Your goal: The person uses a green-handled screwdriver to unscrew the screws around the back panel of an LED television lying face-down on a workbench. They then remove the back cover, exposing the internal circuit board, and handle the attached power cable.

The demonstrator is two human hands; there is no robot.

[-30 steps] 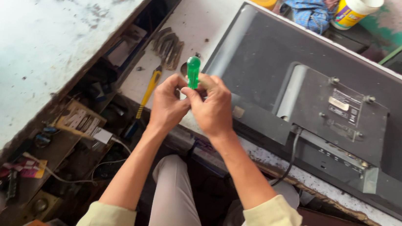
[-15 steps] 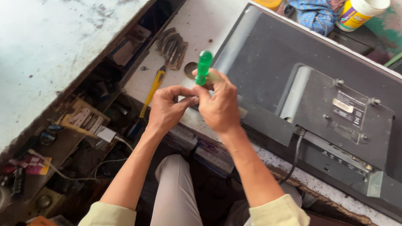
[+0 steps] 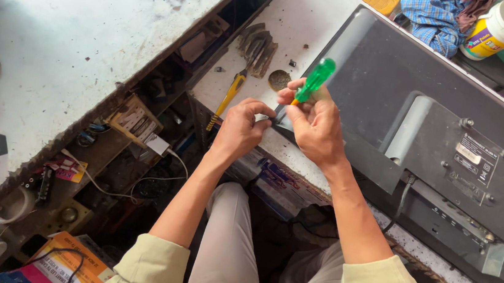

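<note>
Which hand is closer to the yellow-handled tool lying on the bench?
Left. The left hand sits just right of the yellow-handled tool, not touching it. The right hand is farther right, holding the green screwdriver.

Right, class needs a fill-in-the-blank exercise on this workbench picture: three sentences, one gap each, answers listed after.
1. The right hand grips a screwdriver whose handle is ____ in colour.
2. The left hand pinches at the corner of a television lying with its ____ side facing up.
3. The yellow-handled pliers lie to the ____ of the left hand.

Missing words: green; back; left
</note>
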